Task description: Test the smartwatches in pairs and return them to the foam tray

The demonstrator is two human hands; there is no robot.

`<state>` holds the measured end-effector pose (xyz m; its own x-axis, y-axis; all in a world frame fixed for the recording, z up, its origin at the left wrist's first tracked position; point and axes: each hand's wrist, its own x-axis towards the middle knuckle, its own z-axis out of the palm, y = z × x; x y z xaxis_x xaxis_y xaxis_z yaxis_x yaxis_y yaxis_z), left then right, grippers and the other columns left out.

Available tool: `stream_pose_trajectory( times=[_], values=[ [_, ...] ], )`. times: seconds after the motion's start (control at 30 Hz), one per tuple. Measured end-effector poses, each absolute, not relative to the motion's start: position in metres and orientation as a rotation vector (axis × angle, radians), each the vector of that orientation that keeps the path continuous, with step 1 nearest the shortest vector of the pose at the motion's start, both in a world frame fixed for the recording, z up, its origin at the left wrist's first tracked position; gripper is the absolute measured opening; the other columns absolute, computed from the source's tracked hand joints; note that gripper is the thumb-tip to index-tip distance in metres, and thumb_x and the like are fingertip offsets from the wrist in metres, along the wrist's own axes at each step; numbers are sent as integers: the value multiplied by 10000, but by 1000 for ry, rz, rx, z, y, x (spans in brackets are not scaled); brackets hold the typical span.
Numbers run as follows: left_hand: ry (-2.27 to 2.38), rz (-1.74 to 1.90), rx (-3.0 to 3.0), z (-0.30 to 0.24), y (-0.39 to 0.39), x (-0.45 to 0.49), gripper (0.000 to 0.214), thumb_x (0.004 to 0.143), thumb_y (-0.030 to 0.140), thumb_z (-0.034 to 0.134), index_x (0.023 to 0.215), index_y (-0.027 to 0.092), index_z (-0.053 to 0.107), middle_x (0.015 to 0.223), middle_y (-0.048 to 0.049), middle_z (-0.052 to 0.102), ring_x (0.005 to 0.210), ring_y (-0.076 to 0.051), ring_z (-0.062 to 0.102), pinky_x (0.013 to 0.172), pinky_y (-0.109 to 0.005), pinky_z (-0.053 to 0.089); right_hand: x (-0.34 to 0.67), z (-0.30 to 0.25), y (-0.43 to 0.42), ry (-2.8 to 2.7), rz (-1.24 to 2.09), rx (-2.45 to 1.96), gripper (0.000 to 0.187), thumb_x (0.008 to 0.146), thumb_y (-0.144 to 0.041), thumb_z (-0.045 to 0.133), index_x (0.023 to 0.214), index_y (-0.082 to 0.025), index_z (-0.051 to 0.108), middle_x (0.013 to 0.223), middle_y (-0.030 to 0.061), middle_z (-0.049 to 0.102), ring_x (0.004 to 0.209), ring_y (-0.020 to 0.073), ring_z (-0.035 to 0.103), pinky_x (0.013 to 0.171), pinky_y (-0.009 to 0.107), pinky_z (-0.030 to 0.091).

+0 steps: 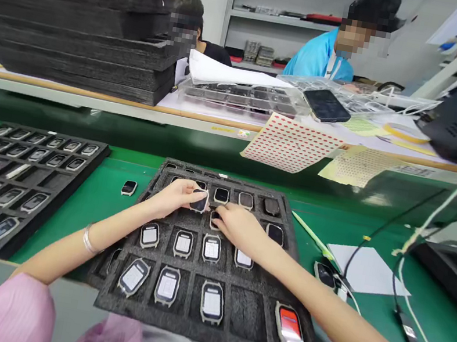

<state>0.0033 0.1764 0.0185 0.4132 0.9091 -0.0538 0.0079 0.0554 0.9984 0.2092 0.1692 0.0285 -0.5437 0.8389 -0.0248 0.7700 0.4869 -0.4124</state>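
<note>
In front of me lies a black foam tray (215,272) whose square pockets hold several smartwatch bodies without straps. My left hand (178,194) is closed on a smartwatch (199,201), pinched between thumb and fingers just above the tray's upper middle. Beside it, my right hand (240,226) has its fingertips closed on another smartwatch (215,220) in a pocket; the fingers partly cover it. Lit white screens show in the two nearer rows, as on one watch (212,302). At the near right corner a watch (290,326) has a red screen.
A second foam tray (44,177) of watches stands at left, with a loose watch (129,187) on the green mat. Stacked black foam trays (76,32) sit on the shelf above. Cables (415,239) hang at right near a white paper (364,268). Two people are behind the shelf.
</note>
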Motion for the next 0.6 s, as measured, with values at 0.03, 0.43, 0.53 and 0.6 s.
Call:
stream_pose_trajectory(
  times=[0.03,0.43,0.53,0.6],
  values=[
    [890,854,1285,20,177,5,489,739,569,688,889,122,563,784,-86,690,782,-217,690,778,-370,530,209,26,168,-2524,595,-1408,105,850,-171,657,939,-115,666,924,155,655,898,303,629,794,363,449],
    [980,835,1308,22,173,17,496,779,319,680,1208,136,510,645,42,544,509,-113,548,441,-215,447,225,34,195,-1966,1358,-1152,342,878,-463,605,984,-138,597,760,24,615,577,131,576,444,215,436],
    [1094,893,1604,26,168,15,351,803,220,600,1147,173,556,754,10,608,625,-141,594,589,-269,504,225,41,193,-1624,1600,-940,291,877,-426,638,983,-168,553,884,57,643,744,178,645,520,244,541],
    [1131,935,1783,28,164,14,337,801,192,591,1137,187,562,926,-31,661,805,-179,626,768,-317,512,224,40,191,-1493,1688,-886,263,871,-374,665,988,-175,538,942,79,668,769,192,665,518,251,561]
  ],
)
